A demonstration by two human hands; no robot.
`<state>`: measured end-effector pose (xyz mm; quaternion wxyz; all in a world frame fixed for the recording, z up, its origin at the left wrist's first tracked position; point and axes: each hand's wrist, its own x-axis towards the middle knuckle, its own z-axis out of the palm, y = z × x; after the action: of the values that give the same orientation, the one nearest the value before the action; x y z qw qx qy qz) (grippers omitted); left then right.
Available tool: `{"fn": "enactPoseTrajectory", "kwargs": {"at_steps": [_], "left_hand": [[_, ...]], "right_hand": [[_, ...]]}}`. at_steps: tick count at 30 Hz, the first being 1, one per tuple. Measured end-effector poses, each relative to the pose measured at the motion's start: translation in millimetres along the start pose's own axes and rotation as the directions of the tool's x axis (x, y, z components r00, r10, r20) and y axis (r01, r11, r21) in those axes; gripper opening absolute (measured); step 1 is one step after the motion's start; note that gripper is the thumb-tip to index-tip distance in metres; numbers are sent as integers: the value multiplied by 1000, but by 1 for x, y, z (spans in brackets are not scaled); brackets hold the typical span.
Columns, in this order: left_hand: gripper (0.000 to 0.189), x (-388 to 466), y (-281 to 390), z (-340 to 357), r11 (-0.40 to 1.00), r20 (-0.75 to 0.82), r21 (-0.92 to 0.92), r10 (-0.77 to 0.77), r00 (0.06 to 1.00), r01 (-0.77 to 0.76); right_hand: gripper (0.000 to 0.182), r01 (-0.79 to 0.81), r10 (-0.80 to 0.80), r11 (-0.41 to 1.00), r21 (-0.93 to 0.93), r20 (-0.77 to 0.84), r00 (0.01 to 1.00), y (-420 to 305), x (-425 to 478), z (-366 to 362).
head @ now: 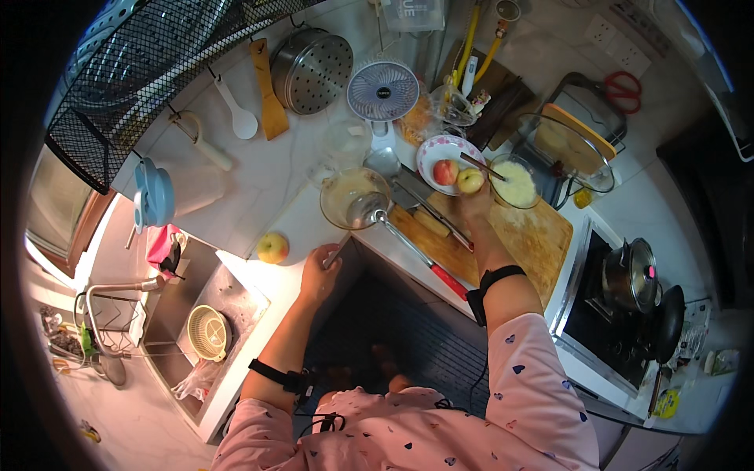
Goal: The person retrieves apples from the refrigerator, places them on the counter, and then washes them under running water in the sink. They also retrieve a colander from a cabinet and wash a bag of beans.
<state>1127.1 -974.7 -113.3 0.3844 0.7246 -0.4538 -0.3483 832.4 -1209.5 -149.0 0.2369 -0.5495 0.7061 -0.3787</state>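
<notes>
My right hand (pixel 475 203) reaches across the wooden cutting board (pixel 530 253) and has its fingers at a yellow apple (pixel 470 181) in a flower-rimmed bowl (pixel 430 154). Beside that fruit lies a red and yellow apple (pixel 446 172). My left hand (pixel 321 274), near the counter's inner corner, holds a small flat metallic thing, perhaps a blade or peeler (pixel 333 254). Left of it, another apple (pixel 273 248) rests on the counter. A ladle with a red handle (pixel 449 282) leans in a glass bowl (pixel 339 197). Chopsticks (pixel 480 165) reach into a bowl of pale yellow mixture (pixel 514 183).
A cleaver (pixel 412 191) and a red-handled utensil (pixel 462 238) lie by the board. The sink (pixel 165 329) with a yellow colander (pixel 207 332) is at left. At right, a lidded pot (pixel 630 275) and a black pan (pixel 670 324) stand on the cooktop (pixel 601 335).
</notes>
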Motion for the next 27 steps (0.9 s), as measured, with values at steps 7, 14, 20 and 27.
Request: {"fn": "enactPoseTrajectory", "kwargs": {"at_steps": [7, 14, 20, 27], "left_hand": [[28, -2, -4, 0, 999, 33, -33, 14, 999, -13], [31, -9, -27, -21, 997, 7, 66, -30, 1000, 30], [30, -29, -54, -56, 996, -119, -38, -82, 990, 78], [29, -70, -93, -130, 961, -318, -231, -223, 922, 153]], "right_hand": [[81, 94, -91, 994, 52, -49, 995, 15, -8, -1], [47, 381, -393, 919, -100, -299, 870, -25, -54, 4], [34, 630, -688, 706, 323, 104, 718, -133, -171, 58], [62, 613, -672, 713, 340, 581, 459, -177, -262, 171]]}}
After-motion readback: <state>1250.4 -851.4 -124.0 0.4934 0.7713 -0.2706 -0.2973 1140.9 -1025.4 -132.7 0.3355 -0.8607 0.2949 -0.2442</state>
